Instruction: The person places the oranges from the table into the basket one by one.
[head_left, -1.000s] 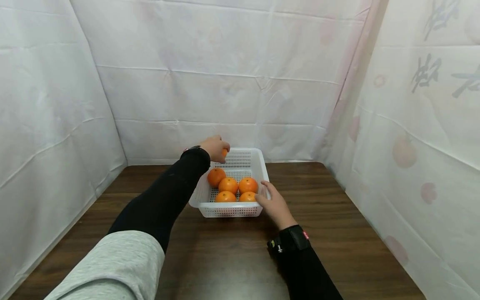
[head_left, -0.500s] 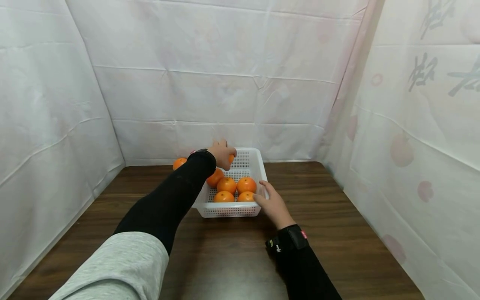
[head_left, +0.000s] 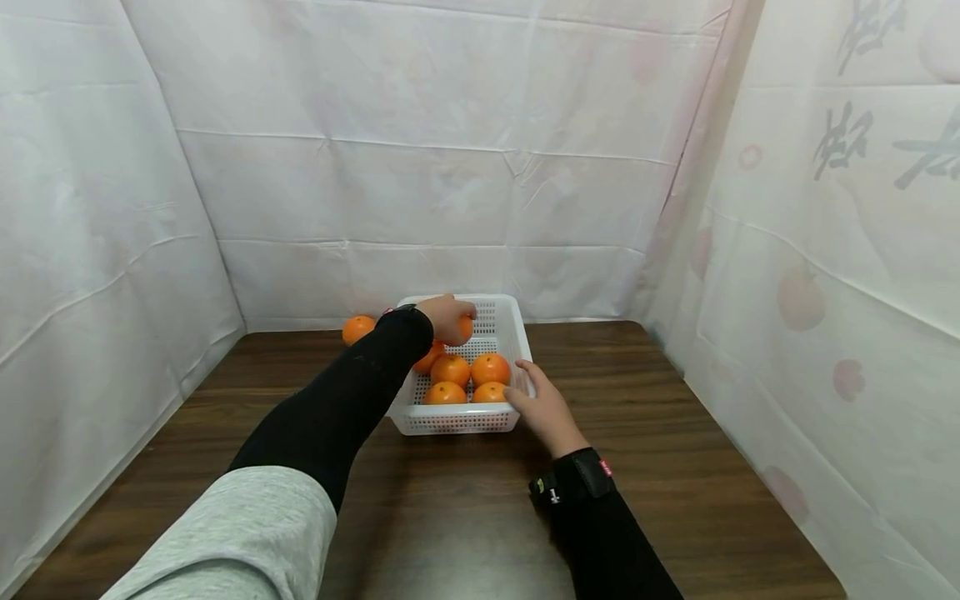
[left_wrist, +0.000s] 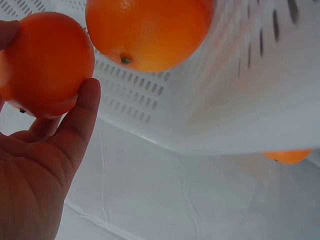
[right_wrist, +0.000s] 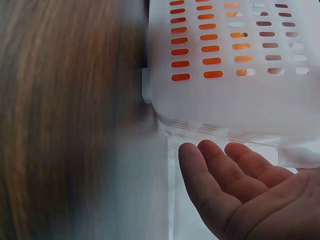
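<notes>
My left hand (head_left: 444, 318) reaches over the back left of a white slotted plastic basket (head_left: 454, 423) and grips an orange (left_wrist: 47, 67) between thumb and fingers. Within the basket, several oranges (head_left: 450, 371) sit toward the front. In the left wrist view, another orange (left_wrist: 150, 32) lies right beside the held one. My right hand (head_left: 551, 415) holds the basket's front right corner, its thumb at the front rim. The right wrist view has that hand's bent fingers (right_wrist: 200, 172) close to the outside of the basket wall; the thumb is hidden there.
One orange (head_left: 358, 329) lies on the dark wooden table (head_left: 450, 517) left of the basket, partly behind the left arm. White sheets (head_left: 420, 192) hang at the back and both sides, with the back one close behind the basket.
My left hand has moved right and down with its orange, lower into the basket. The orange left of the basket has come into view from behind the arm. The right hand stays at the corner.
</notes>
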